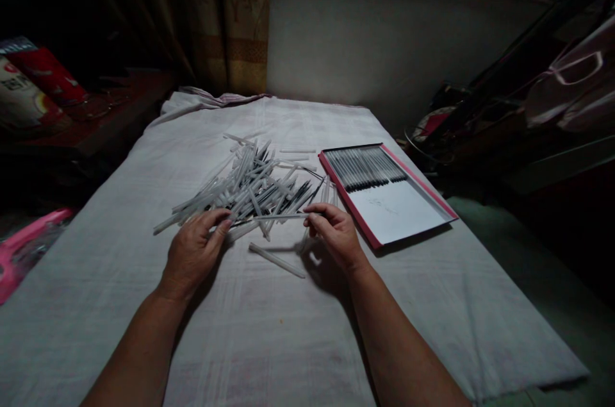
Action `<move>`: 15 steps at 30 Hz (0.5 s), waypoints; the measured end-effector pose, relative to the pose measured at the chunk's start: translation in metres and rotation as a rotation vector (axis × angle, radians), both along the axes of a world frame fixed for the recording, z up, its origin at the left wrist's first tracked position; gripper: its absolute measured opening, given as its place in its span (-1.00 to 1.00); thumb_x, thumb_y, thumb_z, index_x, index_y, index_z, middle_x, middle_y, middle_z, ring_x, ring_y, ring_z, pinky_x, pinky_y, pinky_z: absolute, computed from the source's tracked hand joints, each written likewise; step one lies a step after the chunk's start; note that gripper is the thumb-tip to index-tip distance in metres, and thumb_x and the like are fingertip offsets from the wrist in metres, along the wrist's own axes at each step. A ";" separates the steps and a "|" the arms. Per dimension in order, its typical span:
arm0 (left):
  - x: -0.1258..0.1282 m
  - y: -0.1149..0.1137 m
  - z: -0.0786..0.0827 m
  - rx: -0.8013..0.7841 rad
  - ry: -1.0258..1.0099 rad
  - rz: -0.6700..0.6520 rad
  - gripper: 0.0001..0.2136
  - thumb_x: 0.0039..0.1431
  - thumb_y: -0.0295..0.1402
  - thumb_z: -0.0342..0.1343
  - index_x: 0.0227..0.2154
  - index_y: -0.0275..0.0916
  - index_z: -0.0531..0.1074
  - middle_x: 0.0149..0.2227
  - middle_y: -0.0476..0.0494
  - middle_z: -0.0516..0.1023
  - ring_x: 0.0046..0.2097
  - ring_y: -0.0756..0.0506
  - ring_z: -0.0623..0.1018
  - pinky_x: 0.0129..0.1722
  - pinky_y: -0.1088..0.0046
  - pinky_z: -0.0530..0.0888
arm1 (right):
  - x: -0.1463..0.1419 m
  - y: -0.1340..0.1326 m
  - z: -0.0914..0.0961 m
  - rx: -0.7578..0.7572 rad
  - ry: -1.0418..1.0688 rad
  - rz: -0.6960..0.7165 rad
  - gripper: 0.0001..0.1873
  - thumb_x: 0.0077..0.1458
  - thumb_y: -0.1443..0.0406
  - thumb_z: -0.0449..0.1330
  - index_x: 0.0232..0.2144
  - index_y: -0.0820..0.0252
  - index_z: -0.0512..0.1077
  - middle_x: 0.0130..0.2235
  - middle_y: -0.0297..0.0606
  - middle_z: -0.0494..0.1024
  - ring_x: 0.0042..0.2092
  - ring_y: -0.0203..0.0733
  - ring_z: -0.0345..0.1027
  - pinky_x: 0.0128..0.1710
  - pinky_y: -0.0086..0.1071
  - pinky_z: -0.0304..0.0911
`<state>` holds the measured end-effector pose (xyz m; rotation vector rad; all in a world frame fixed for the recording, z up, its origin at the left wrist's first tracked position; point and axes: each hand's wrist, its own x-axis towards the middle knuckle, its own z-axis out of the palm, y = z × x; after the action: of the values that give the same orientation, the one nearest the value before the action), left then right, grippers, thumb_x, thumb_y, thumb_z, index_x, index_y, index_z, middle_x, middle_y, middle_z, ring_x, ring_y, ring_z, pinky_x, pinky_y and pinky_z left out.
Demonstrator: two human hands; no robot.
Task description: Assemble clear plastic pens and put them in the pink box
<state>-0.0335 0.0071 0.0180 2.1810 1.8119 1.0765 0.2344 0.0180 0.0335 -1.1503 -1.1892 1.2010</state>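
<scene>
Both hands meet over the cloth-covered counter [120,279] and share one thin, clear pen tube [269,217]. The left hand [192,250] lies palm down. Its grip is closed to a pinch of thumb and forefinger on the tube's left end, and the other fingers curl loosely toward the cloth. The right hand [336,234], knuckles up, has its grip pinched the same way on the right end, with the fingertips drawn together. The tube's long axis runs almost level from left to right across the view, the right end a touch farther from the person than the left. The tube is held just above the cloth, at the near edge of the pile [250,186]. In the dim light I cannot tell whether a dark refill sits inside it.

The pile is a loose heap of clear tubes and dark refills just behind the hands. The sticks cross one another, most slanting from near left to far right. One loose tube [276,259] lies alone on the cloth in front of the hands, slanting from far left to near right, apart from the held one.

Near the right hand, to the right of the pile, a shallow red-edged tray [398,209] lies at an angle. A neat row of pens [365,168], side by side, fills its far end, and its near half shows bare white. A curtain [240,22] hangs behind the counter, and a pink object [24,247] lies at the left edge.
</scene>
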 end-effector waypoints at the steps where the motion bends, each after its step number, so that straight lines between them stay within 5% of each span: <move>1: 0.003 -0.001 -0.001 -0.010 -0.024 -0.024 -0.68 0.28 -0.11 -0.03 -0.18 -0.17 0.54 -0.20 -0.14 0.66 -0.16 -0.18 0.61 -0.12 0.31 0.50 | 0.000 0.000 0.002 -0.001 0.021 -0.003 -0.78 -0.08 0.18 0.25 -0.37 0.18 0.54 -0.53 -0.36 0.52 -0.56 -0.35 0.29 -0.54 -0.45 0.21; 15: 0.016 -0.007 0.001 -0.080 -0.015 -0.088 -0.69 0.28 -0.14 -0.04 -0.17 -0.15 0.54 -0.16 -0.14 0.66 -0.13 -0.17 0.61 -0.06 0.29 0.49 | -0.002 -0.001 -0.002 -0.022 -0.003 0.017 -0.78 -0.11 0.18 0.28 -0.39 0.19 0.55 -0.53 -0.36 0.53 -0.56 -0.34 0.30 -0.54 -0.44 0.22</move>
<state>-0.0179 0.0004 0.0190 2.1782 1.7040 0.9822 0.2325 0.0175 0.0312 -1.1608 -1.1934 1.2280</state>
